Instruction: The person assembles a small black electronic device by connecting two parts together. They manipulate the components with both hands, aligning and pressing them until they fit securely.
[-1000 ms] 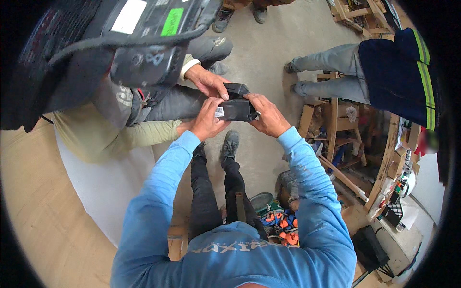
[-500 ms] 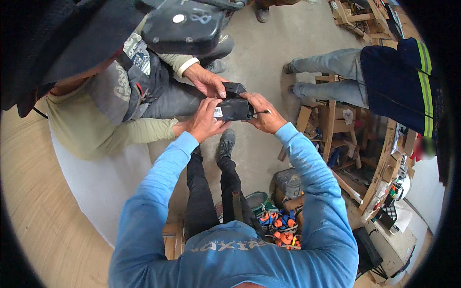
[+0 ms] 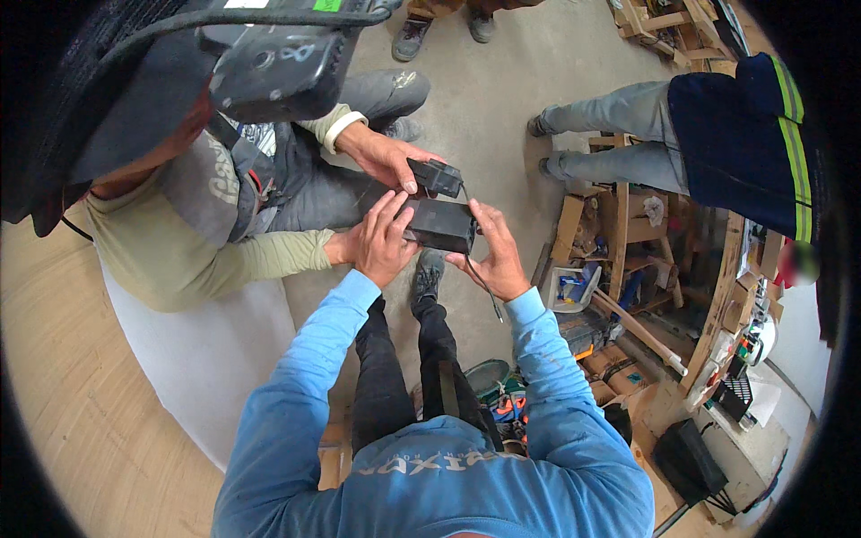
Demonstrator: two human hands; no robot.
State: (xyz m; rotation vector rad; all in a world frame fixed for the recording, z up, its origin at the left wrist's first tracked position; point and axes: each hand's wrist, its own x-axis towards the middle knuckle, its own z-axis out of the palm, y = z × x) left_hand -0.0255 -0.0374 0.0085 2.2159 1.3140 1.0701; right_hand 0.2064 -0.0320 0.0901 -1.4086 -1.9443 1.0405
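A rectangular black box [image 3: 443, 225] is held between my two hands, in front of a seated co-worker. My left hand [image 3: 386, 240] lies over its left end, fingers closed on it. At its right end, my right hand [image 3: 496, 257] grips with the fingers above and the thumb below. A thin black cable [image 3: 489, 291] hangs down past my right thumb. Just above the box, a co-worker's hand [image 3: 381, 154] holds a smaller black device [image 3: 437, 177]. The co-worker's other hand [image 3: 344, 246] is partly hidden beside my left hand.
The co-worker [image 3: 193, 197] sits at the left, a dark case [image 3: 278, 76] near the head. Another person [image 3: 726, 143] stands at the right by wooden shelving [image 3: 619, 233] full of parts. A white bin [image 3: 571, 287] and cardboard boxes [image 3: 619, 369] lie right of my legs.
The box has shifted slightly down and turned, its label now out of sight. My right fingers have spread along its end, and the cable hangs lower. The co-worker's smaller device shows more.
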